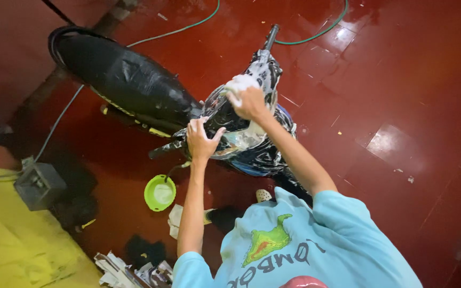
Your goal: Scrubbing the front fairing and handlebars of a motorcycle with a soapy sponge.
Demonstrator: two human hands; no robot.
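A motorcycle with a black seat (129, 80) stands on a wet red tile floor, and its front body (257, 152) is covered in white foam. My right hand (251, 102) grips a white soapy sponge (239, 83) and presses it on the top of the front body near the handlebar. Just behind the foam, my left hand (201, 140) rests flat on the bike's middle with its fingers spread and nothing in it. A light blue shirt with a green print fills the bottom of the view.
A green bowl (160, 192) with soapy water sits on the floor under my left arm. A thin green hose (188, 24) runs across the far floor. A grey box (39, 184) sits at the left by a yellow surface (17, 245). Rags and papers (129, 269) lie near my feet.
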